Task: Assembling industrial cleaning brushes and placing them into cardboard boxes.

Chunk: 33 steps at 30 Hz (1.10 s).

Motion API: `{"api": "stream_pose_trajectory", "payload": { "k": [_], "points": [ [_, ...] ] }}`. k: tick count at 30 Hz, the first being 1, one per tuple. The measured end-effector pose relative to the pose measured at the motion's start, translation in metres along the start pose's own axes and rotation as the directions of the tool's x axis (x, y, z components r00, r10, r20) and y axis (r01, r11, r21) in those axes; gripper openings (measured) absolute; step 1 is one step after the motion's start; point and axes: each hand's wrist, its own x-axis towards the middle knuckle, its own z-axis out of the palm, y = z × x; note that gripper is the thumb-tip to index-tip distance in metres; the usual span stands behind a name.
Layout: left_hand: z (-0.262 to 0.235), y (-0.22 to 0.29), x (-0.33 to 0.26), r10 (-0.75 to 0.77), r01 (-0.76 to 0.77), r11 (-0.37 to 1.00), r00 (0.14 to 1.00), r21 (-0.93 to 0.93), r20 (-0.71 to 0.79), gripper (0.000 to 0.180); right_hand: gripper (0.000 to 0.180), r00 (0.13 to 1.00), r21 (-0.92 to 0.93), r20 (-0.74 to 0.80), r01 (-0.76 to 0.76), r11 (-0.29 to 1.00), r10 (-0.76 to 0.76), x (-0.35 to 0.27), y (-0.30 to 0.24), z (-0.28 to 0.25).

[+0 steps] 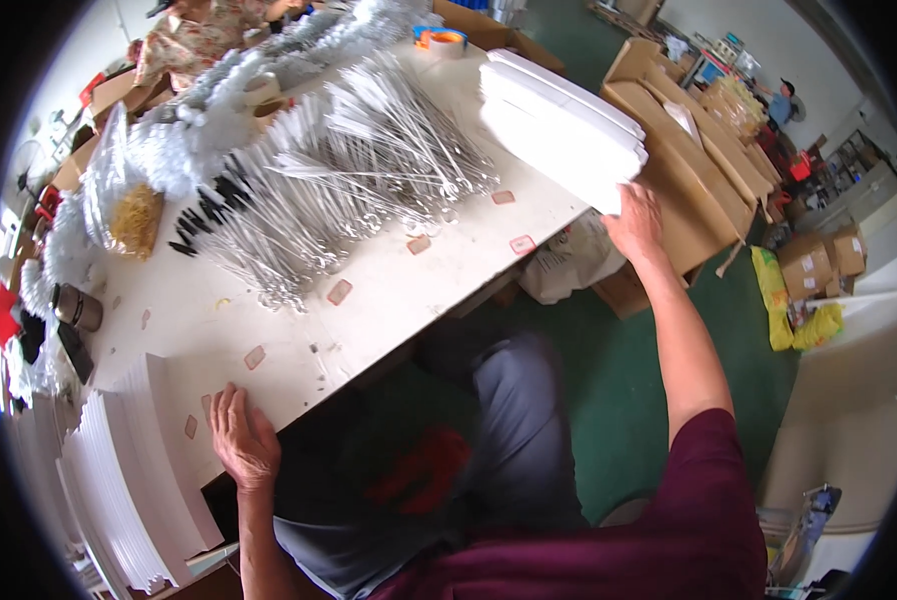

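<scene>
At the right end of the white table, my right hand [636, 220] has its fingers closed on the near corner of a white sheet [599, 190]. That sheet lies at the edge of a pile of long folded white sheets [559, 110]. My left hand [244, 437] rests on the table's near edge, fingers stretched out and holding nothing. Just left of it stands a stack of white card [134, 470]. Several thin wire-handled brushes [349, 165] with white bristles lie in heaps across the table's middle. Black-bristled ones [214, 210] lie at their left.
Tape rolls [444, 42] sit at the table's far side. Fluffy white bundles [179, 150], a bag of yellowish bits [136, 220] and a dark cup [77, 306] line the left. Open cardboard boxes [679, 180] stand right of the table. Another person [199, 45] is across it.
</scene>
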Motion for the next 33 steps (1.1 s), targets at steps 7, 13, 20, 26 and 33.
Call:
{"api": "stream_pose_trajectory", "payload": {
  "k": [7,13,20,26,33],
  "points": [
    [-0.003,0.0,-0.002,-0.006,0.006,1.0,0.999,0.009,-0.041,0.032,0.063,0.999,0.007,0.042,-0.026,1.0,0.025,-0.004,-0.004,-0.012],
    [-0.002,0.002,-0.005,-0.008,0.006,0.999,0.998,-0.036,-0.063,0.033,0.066,0.993,0.154,-0.001,-0.115,0.981,0.117,-0.014,-0.008,-0.022],
    [-0.006,0.006,-0.001,-0.006,0.004,1.0,0.997,-0.026,-0.077,0.032,0.064,0.978,0.415,0.053,-0.205,0.886,0.202,-0.035,-0.024,-0.022],
    [-0.017,0.02,0.0,-0.007,-0.019,0.961,0.996,-0.276,-0.094,0.032,0.067,0.987,0.788,0.119,-0.024,0.616,-0.112,-0.083,-0.131,-0.089],
    [-0.077,0.119,0.038,0.385,-0.334,0.864,0.921,-0.377,0.065,0.061,0.068,0.771,0.764,0.006,0.407,0.5,-0.637,-0.136,-0.215,-0.114]
  ]
}}
